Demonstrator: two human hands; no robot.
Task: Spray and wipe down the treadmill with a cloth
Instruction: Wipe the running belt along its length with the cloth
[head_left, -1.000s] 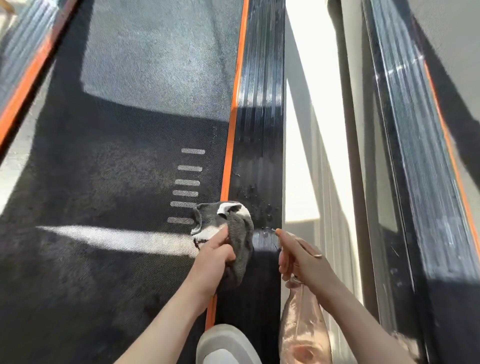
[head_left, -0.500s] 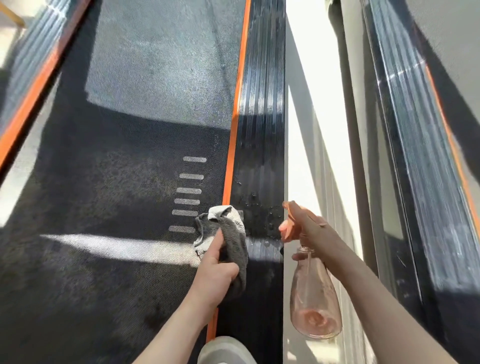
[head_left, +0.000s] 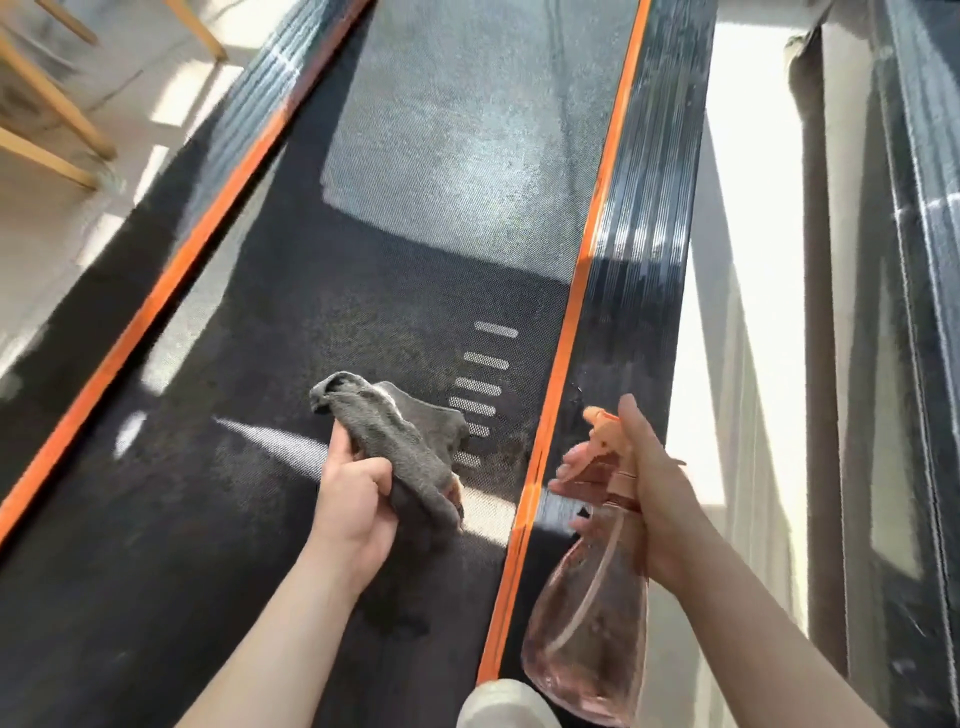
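Note:
The treadmill's black belt (head_left: 363, 291) runs away from me between two ribbed side rails edged in orange. My left hand (head_left: 353, 499) grips a bunched grey cloth (head_left: 400, 441), held just above the belt near the white dash marks (head_left: 480, 389). My right hand (head_left: 649, 483) holds a clear pinkish spray bottle (head_left: 587, 623) by its neck over the right side rail (head_left: 639, 291). Fingers lie on the orange trigger (head_left: 597, 441), and the nozzle points left and away from me.
Wooden furniture legs (head_left: 52, 114) stand on the pale floor at the upper left. A sunlit gap of floor (head_left: 748, 260) and a dark frame (head_left: 914, 312) run along the right. The toe of a white shoe (head_left: 504, 706) shows at the bottom edge.
My left hand has carried the cloth leftward off the right rail and over the belt. The spray bottle has swung in over the right rail. The view has shifted left, showing the left rail and floor.

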